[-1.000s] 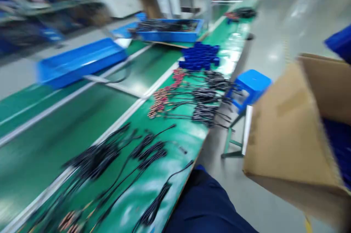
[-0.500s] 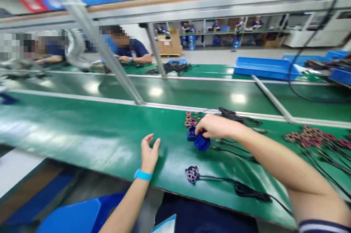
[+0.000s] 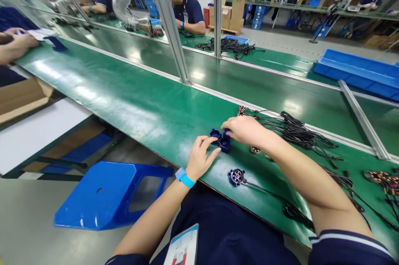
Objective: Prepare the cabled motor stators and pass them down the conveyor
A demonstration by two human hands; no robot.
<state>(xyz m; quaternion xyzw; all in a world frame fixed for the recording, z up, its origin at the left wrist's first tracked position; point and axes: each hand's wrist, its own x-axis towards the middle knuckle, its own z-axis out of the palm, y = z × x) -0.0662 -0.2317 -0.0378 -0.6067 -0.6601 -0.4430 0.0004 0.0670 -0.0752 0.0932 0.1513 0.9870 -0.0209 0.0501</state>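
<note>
Green covers the long bench (image 3: 149, 107), which runs from the upper left down to the lower right, its surface shiny under the lights. Metal posts rise from it, the nearest post (image 3: 170, 19) standing close to the middle of the view. Across the bench sits a co-worker (image 3: 191, 11) in a dark blue shirt, forearm on the far side. Blue plastic makes up both the long tray (image 3: 358, 71) at the far right and the stool (image 3: 93, 194) beside the near edge, to the left of the wearer.

Black cables (image 3: 296, 130) lie in a looped bundle to the right of the arms' meeting point. The left hand (image 3: 201, 157), with a light blue band (image 3: 187, 179) at the wrist, is spread, thumb and forefinger apart at the left side of a few small blue cups (image 3: 223, 144); whether its tips touch them is unclear. These cups sit close together on the bench between the two hands. The right hand (image 3: 246, 132) curls over the cups from the right, its fingertips at one of them; I cannot tell whether it pinches it.

Nearer the bench edge, apart from both hands, lies another blue cup (image 3: 237, 177) with a copper coil inside and a black cord trailing right. One loose coil (image 3: 255, 149) shows just under the right forearm.
</note>
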